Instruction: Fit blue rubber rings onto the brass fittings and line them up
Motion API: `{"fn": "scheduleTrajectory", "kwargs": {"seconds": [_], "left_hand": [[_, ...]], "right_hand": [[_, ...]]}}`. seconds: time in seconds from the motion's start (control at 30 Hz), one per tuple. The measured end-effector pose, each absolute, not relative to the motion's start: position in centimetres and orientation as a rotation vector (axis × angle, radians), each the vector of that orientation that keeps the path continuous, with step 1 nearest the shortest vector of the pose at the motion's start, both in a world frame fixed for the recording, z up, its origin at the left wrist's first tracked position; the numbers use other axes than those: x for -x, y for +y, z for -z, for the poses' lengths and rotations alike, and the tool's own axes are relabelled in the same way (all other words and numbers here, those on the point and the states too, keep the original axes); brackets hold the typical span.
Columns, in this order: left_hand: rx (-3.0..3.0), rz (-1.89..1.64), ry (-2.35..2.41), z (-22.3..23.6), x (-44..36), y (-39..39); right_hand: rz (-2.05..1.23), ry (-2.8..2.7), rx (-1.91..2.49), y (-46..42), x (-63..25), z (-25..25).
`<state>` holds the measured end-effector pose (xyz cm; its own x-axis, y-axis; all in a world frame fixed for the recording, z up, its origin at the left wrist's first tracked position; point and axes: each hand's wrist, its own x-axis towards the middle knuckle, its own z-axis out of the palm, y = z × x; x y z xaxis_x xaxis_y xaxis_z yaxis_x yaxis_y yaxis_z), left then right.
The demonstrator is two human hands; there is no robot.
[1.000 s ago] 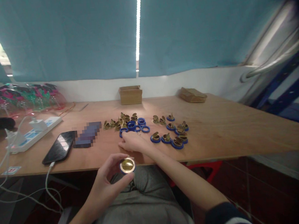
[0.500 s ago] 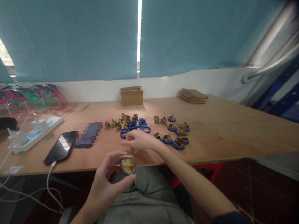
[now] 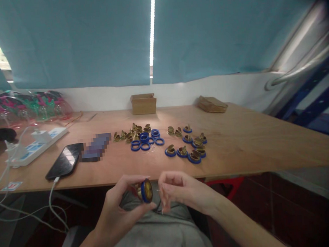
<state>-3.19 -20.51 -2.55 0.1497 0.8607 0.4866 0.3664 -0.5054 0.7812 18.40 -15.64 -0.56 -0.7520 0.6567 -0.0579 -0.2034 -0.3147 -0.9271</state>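
My left hand (image 3: 115, 204) grips a round brass fitting with a blue ring (image 3: 143, 191) around its rim, held between thumb and fingers above my lap. The fitting's round brass face is turned to the right. Just right of it, my right hand (image 3: 184, 191) is closed in a pinch; a tiny light edge shows at the fingertips, too small to name. On the table beyond lie several loose blue rings (image 3: 159, 141), a few thin clear rings (image 3: 152, 148) and a cluster of brass fittings (image 3: 129, 137). To the right are several brass fittings seated in blue rings (image 3: 194, 157).
A phone (image 3: 65, 161) on a white cable, a blurred-out flat item (image 3: 96, 148) and a power strip (image 3: 37, 148) lie at left. Wrapped bottles (image 3: 25, 108) stand behind them. A small cardboard box (image 3: 143, 104) and a brown paper packet (image 3: 212, 104) sit at the back.
My right hand has drawn back from beside the blue rings to the fitting in my left hand. The left hand has turned the fitting, so its face points more to the right.
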Motion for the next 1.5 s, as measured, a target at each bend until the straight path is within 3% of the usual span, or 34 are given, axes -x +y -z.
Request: {"fn": "scheduleTrajectory", "kwargs": {"seconds": [0.13, 0.47, 0.9, 1.13, 1.5], "left_hand": [[-2.035, -1.315, 1.055, 2.4, 2.8, -20.7], [-2.127, -1.371, 0.979, 2.3, 2.4, -20.8], [-2.271, -1.43, 0.932, 1.9, 2.4, -21.1], [-2.358, -1.63, 0.783, 2.0, 2.3, -21.6], [-2.446, -1.651, 0.758, 1.9, 2.6, -22.5]], "right_hand": [[-2.252, -1.225, 0.548, -15.7, -18.0, 1.8], [-2.187, -1.186, 0.615, -16.5, -17.7, 1.5], [-1.724, -1.519, 0.652, -18.2, -16.4, 1.1], [-1.266, -1.852, 0.671, -18.8, -16.5, 0.7], [-1.038, -2.009, 0.636, -19.3, -16.8, -0.8]]}}
